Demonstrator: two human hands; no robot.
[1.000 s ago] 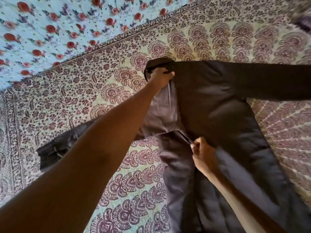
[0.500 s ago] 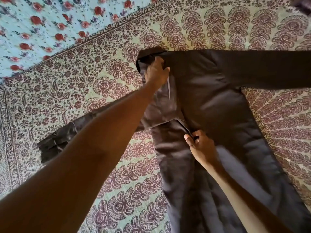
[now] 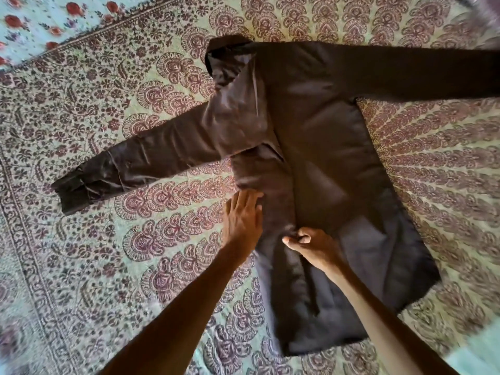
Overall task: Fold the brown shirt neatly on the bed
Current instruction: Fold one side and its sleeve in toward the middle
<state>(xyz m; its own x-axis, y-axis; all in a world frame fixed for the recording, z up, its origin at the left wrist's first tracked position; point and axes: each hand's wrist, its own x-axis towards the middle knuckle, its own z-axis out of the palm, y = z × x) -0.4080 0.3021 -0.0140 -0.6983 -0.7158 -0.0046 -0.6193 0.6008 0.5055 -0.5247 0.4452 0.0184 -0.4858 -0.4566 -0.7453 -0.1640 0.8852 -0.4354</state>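
shirt spread flat on bedspread, centre to right of frame; collar toward top, hem toward bottom. one sleeve runs lower left, other right. left hand on shirt's left edge, right hand just beside it.

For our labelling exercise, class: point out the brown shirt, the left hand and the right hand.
brown shirt (image 3: 319,125): head view, chest panel.
left hand (image 3: 242,223): head view, back of the hand.
right hand (image 3: 313,247): head view, back of the hand.

Both forearms are seen bare to the frame edge. The left hand and right hand are left uncovered.
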